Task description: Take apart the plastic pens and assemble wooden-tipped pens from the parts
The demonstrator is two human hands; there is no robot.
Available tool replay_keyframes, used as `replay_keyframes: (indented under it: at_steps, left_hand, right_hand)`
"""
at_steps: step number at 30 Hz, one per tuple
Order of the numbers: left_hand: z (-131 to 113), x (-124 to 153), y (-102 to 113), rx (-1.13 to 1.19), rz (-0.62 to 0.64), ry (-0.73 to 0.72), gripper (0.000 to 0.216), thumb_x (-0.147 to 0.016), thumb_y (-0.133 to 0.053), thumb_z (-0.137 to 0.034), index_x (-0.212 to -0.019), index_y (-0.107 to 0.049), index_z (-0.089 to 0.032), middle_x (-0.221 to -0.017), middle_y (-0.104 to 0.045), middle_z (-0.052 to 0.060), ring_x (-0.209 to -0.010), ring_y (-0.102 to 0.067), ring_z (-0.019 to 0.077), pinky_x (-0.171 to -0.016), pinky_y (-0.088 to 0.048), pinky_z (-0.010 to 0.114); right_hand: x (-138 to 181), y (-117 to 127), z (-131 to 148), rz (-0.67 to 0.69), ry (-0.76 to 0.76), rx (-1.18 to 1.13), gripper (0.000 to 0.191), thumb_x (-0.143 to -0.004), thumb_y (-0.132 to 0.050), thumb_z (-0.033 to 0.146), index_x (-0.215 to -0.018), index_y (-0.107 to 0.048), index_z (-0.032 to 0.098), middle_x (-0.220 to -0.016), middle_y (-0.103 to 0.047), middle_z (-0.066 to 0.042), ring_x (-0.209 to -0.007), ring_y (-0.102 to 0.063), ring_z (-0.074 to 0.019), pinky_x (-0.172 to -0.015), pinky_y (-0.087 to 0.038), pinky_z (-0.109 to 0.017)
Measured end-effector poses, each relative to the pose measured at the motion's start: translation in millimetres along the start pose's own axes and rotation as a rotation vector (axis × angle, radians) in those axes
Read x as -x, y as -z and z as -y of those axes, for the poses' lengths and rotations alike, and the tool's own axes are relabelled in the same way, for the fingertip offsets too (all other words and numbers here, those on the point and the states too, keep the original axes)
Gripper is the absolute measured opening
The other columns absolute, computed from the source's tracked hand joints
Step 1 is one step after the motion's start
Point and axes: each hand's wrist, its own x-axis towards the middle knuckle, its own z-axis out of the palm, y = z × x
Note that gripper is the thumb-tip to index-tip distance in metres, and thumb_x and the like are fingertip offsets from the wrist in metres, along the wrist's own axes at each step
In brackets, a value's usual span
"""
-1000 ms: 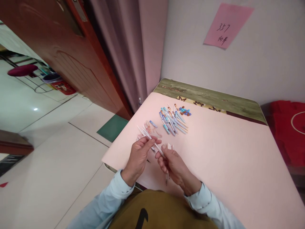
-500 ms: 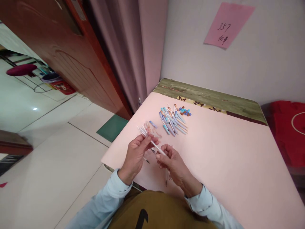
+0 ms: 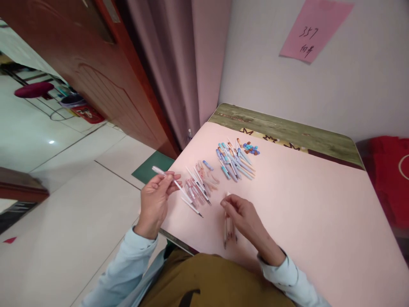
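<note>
My left hand (image 3: 156,200) is at the table's left edge, with thumb and fingers pinched round a thin white pen refill (image 3: 182,191). A clear pinkish tube (image 3: 159,170) sticks out past the fingers at its upper end. Just right of this hand lie more white refills with dark tips (image 3: 200,183) and several clear pinkish pen parts (image 3: 195,194). My right hand (image 3: 244,213) is closed, thumb against forefinger, over a small row of pale pens (image 3: 228,230). Whatever may be between these fingertips is hidden.
Farther back lies a pile of blue, teal and brown pen pieces (image 3: 236,162), with small blue and brown bits (image 3: 251,148) beside it. A pale pink sheet (image 3: 303,213) covers the table. A door (image 3: 121,85) and curtain (image 3: 204,64) stand at left, a red cloth (image 3: 386,179) at right.
My hands were together on one white pen and have parted. The left has moved left with a refill and clear tube; the right has moved slightly down and right, over the row of pens.
</note>
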Motion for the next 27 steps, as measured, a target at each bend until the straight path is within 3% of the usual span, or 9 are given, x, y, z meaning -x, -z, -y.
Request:
replay_keyframes:
  at_steps: [3, 6, 10, 14, 16, 21, 27]
  left_hand:
    - [15, 1, 4, -0.091, 0.020, 0.052, 0.034, -0.069, -0.080, -0.036, -0.089, -0.067, -0.012, -0.083, -0.073, 0.007, -0.067, -0.068, 0.0163, -0.070, -0.057, 0.032]
    - [34, 6, -7, -0.108, 0.110, 0.127, 0.036, -0.071, -0.078, -0.039, -0.090, -0.066, -0.011, -0.083, -0.073, 0.008, -0.065, -0.067, 0.0150, -0.069, -0.056, 0.031]
    - [46, 5, -21, -0.040, 0.121, 0.090, 0.038, -0.072, -0.076, -0.041, -0.093, -0.065, -0.012, -0.086, -0.072, 0.008, -0.070, -0.068, 0.0159, -0.076, -0.057, 0.033]
    - [44, -6, -12, -0.045, 0.097, 0.027, 0.038, -0.075, -0.074, -0.043, -0.095, -0.064, -0.011, -0.091, -0.072, 0.010, -0.068, -0.067, 0.0137, -0.071, -0.055, 0.030]
    - [43, -11, -2, -0.072, 0.068, 0.004, 0.039, -0.075, -0.074, -0.043, -0.097, -0.064, -0.011, -0.091, -0.073, 0.010, -0.064, -0.065, 0.0117, -0.066, -0.053, 0.027]
    - [41, -15, 16, -0.147, 0.024, 0.001, 0.038, -0.073, -0.075, -0.042, -0.093, -0.057, -0.015, -0.080, -0.073, 0.006, -0.054, -0.060, 0.0096, -0.054, -0.048, 0.023]
    - [35, 3, 33, -0.359, 0.116, 0.190, 0.044, -0.068, -0.077, -0.049, -0.076, -0.046, -0.019, -0.062, -0.069, 0.003, -0.039, -0.053, 0.0117, -0.037, -0.041, 0.023]
  right_hand:
    - [-14, -2, 4, -0.088, 0.057, 0.314, 0.023, -0.092, -0.050, 0.039, -0.091, -0.064, 0.021, -0.064, -0.062, 0.000, -0.060, -0.055, -0.0163, -0.059, -0.035, -0.027]
    - [-32, -19, 11, -0.088, 0.133, 0.470, 0.019, -0.091, -0.050, 0.029, -0.102, -0.063, 0.019, -0.083, -0.070, -0.005, -0.074, -0.062, -0.0193, -0.066, -0.037, -0.028]
    - [-44, -41, 19, -0.096, 0.186, 0.625, 0.024, -0.091, -0.050, 0.020, -0.112, -0.059, 0.017, -0.103, -0.068, -0.010, -0.086, -0.064, -0.0210, -0.070, -0.039, -0.028]
    - [-33, -44, 16, -0.160, 0.269, 0.744, 0.022, -0.096, -0.047, 0.025, -0.113, -0.059, 0.019, -0.106, -0.066, -0.010, -0.088, -0.063, -0.0213, -0.068, -0.040, -0.029]
    - [-24, -44, 11, -0.077, 0.379, 0.750, 0.019, -0.098, -0.048, 0.028, -0.107, -0.062, 0.021, -0.103, -0.066, -0.008, -0.091, -0.063, -0.0198, -0.071, -0.040, -0.027]
    - [-8, -59, -6, 0.338, 0.584, 0.846, 0.011, -0.092, -0.060, 0.030, -0.091, -0.063, 0.019, -0.093, -0.065, -0.003, -0.083, -0.064, -0.0177, -0.066, -0.042, -0.026]
    - [-1, -71, -16, 0.434, 0.703, 1.046, 0.012, -0.094, -0.046, 0.013, -0.096, -0.058, 0.014, -0.091, -0.064, -0.008, -0.071, -0.062, -0.0187, -0.059, -0.042, -0.029]
